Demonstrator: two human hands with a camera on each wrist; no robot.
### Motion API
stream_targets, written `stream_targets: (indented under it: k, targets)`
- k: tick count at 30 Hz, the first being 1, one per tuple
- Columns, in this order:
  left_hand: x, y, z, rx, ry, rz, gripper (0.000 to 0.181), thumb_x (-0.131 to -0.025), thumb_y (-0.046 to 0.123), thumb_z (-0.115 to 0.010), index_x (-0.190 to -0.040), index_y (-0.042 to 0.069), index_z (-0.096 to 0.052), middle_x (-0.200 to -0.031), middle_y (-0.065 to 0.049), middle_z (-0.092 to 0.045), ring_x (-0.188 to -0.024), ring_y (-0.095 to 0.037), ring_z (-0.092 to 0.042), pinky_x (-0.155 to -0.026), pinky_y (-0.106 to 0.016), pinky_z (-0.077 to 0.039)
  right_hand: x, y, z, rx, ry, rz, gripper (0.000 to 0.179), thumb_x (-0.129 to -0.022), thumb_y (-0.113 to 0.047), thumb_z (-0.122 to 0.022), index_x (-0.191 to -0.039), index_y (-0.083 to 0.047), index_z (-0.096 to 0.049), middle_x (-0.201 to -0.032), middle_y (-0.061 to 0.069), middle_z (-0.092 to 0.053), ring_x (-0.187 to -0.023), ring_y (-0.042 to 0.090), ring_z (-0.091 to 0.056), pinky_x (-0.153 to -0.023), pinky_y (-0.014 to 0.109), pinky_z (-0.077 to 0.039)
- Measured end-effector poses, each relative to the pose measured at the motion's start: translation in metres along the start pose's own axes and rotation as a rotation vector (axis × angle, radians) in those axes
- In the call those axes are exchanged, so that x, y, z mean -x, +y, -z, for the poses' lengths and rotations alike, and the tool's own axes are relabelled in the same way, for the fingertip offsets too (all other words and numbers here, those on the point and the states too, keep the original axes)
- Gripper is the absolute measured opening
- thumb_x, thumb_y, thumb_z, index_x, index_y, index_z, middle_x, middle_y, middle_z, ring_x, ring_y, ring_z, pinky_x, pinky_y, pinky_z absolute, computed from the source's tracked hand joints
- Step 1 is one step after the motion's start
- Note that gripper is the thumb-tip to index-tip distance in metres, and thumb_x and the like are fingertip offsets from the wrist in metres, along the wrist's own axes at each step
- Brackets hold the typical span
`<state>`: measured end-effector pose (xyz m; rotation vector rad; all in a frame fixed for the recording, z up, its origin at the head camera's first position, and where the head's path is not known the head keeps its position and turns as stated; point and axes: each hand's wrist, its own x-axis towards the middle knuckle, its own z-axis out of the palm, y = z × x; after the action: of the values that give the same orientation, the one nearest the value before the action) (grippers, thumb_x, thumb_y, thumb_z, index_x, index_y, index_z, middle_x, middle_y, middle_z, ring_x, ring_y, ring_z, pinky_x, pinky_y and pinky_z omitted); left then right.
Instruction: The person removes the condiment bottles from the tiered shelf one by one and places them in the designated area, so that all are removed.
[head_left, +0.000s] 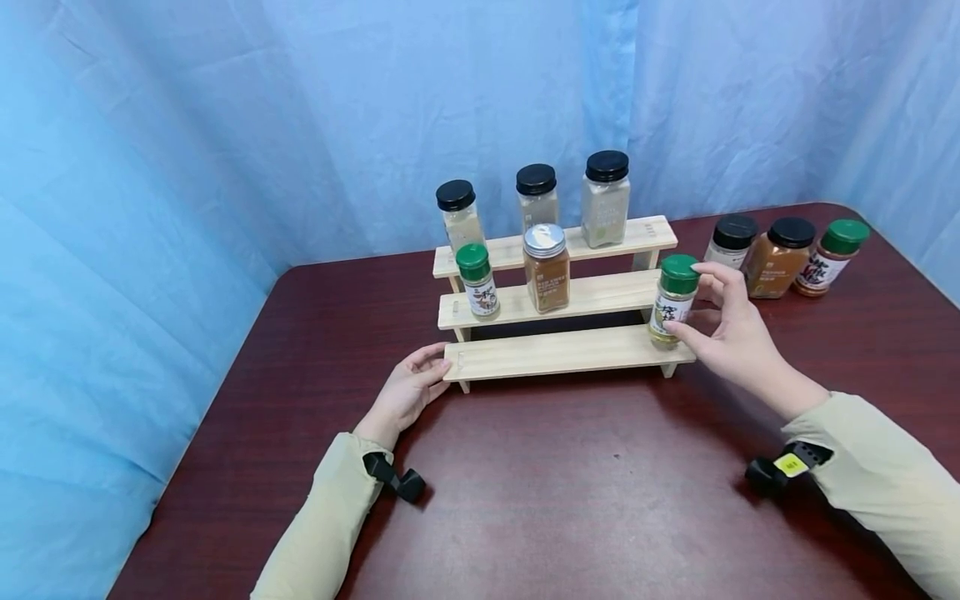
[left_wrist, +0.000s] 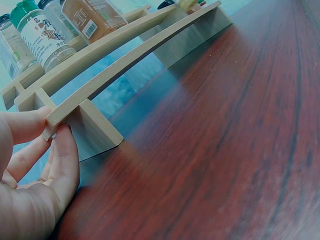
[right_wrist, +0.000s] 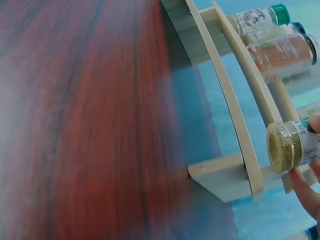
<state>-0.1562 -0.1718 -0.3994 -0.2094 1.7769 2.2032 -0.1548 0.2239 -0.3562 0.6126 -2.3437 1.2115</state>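
Note:
A three-tier wooden spice rack (head_left: pixel 555 354) stands on the table. My left hand (head_left: pixel 408 385) pinches the left end of its lowest board, thumb on top and fingers below, as the left wrist view shows. My right hand (head_left: pixel 731 333) holds a small green-capped spice jar (head_left: pixel 670 312) upright at the right end of the rack. The base of this jar (right_wrist: pixel 281 147) shows in the right wrist view, apparently raised off the lowest board. On the middle board are another green-capped jar (head_left: pixel 482 287) and a silver-lidded jar of brown powder (head_left: pixel 547 279).
Three black-lidded jars, one of them a clear square jar (head_left: pixel 606 204), stand on the top board. Right of the rack, on the dark red table (head_left: pixel 585 500), are a black-capped jar (head_left: pixel 729 242), a brown-powder jar (head_left: pixel 776 262) and a green-capped jar (head_left: pixel 828 260). Blue curtains (head_left: pixel 375 125) hang behind.

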Motion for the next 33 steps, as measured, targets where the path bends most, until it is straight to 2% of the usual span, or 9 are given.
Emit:
stream_targets:
  k: [2,8,11,18,22,25,27,30,33]
  targets:
    - [0.000,0.000,0.000,0.002,0.002,-0.002,0.047,-0.096,-0.004,-0.046,-0.141,-0.004,-0.033,-0.085,0.007,-0.059,-0.074,-0.002,-0.060,-0.068,-0.017,-0.049,0.002,0.003,0.003,0.020,-0.005,-0.004,0.084,-0.070,0.021,-0.069,-0.137,-0.001,-0.024,-0.112,-0.016,-0.046,-0.095,-0.015,-0.046,-0.077,0.001,-0.040]
    - [0.000,-0.001,0.000,0.011,-0.006,-0.004,0.046,-0.096,-0.005,-0.045,-0.140,-0.004,-0.033,-0.084,0.007,-0.059,-0.074,-0.002,-0.060,-0.068,-0.017,-0.049,0.011,0.011,0.015,0.037,-0.022,-0.050,0.084,-0.072,0.019,-0.068,-0.139,-0.003,-0.023,-0.111,-0.028,-0.042,-0.089,-0.019,-0.048,-0.075,0.001,-0.041]
    - [0.001,0.000,0.000,0.003,-0.009,-0.005,0.047,-0.096,-0.004,-0.045,-0.141,-0.004,-0.033,-0.085,0.007,-0.059,-0.074,-0.002,-0.060,-0.068,-0.017,-0.049,0.014,0.015,0.021,0.032,-0.021,-0.077,0.083,-0.074,0.018,-0.068,-0.140,-0.003,-0.022,-0.111,-0.031,-0.041,-0.087,-0.020,-0.048,-0.074,0.001,-0.041]
    - [0.001,0.001,0.000,0.001,-0.010,-0.001,0.047,-0.096,-0.003,-0.046,-0.141,-0.004,-0.033,-0.085,0.007,-0.060,-0.075,-0.002,-0.061,-0.069,-0.017,-0.049,0.018,0.021,0.032,0.040,-0.009,-0.127,0.084,-0.075,0.016,-0.068,-0.141,-0.005,-0.021,-0.110,-0.030,-0.041,-0.086,-0.021,-0.048,-0.074,-0.001,-0.039]
    - [0.001,0.002,0.000,-0.006,-0.006,0.003,0.047,-0.096,-0.002,-0.047,-0.141,-0.003,-0.033,-0.086,0.007,-0.060,-0.075,-0.002,-0.061,-0.069,-0.017,-0.049,0.020,0.025,0.037,0.078,-0.033,-0.115,0.084,-0.074,0.017,-0.068,-0.141,-0.003,-0.020,-0.108,-0.030,-0.040,-0.085,-0.023,-0.046,-0.073,-0.001,-0.039]
    - [0.000,0.002,0.001,-0.009,-0.001,0.001,0.046,-0.096,-0.002,-0.047,-0.141,-0.003,-0.034,-0.086,0.007,-0.059,-0.075,-0.002,-0.061,-0.069,-0.017,-0.049,0.019,0.029,0.041,0.116,-0.051,-0.107,0.085,-0.074,0.018,-0.068,-0.141,-0.003,-0.019,-0.109,-0.018,-0.046,-0.084,-0.025,-0.044,-0.072,-0.002,-0.037]
    - [0.000,0.002,0.001,-0.007,0.001,0.001,0.046,-0.096,-0.002,-0.047,-0.141,-0.003,-0.034,-0.086,0.007,-0.059,-0.075,-0.002,-0.061,-0.069,-0.017,-0.049,0.019,0.032,0.043,0.137,-0.062,-0.098,0.087,-0.073,0.018,-0.068,-0.141,-0.004,-0.019,-0.109,-0.001,-0.052,-0.086,-0.027,-0.042,-0.071,-0.003,-0.036]
    - [0.000,0.002,0.001,-0.009,0.000,0.002,0.047,-0.096,-0.002,-0.047,-0.141,-0.003,-0.034,-0.086,0.007,-0.060,-0.075,-0.002,-0.061,-0.069,-0.017,-0.049,0.018,0.036,0.047,0.177,-0.085,-0.087,0.088,-0.072,0.018,-0.070,-0.141,-0.004,-0.020,-0.108,0.023,-0.053,-0.087,-0.029,-0.037,-0.069,-0.004,-0.035]
    - [0.000,0.001,0.001,-0.010,-0.001,0.000,0.047,-0.096,-0.002,-0.047,-0.141,-0.003,-0.034,-0.086,0.007,-0.059,-0.075,-0.002,-0.061,-0.069,-0.017,-0.049,0.018,0.041,0.050,0.209,-0.111,-0.083,0.087,-0.072,0.016,-0.071,-0.141,-0.003,-0.022,-0.108,0.029,-0.051,-0.087,-0.030,-0.034,-0.066,-0.003,-0.035]
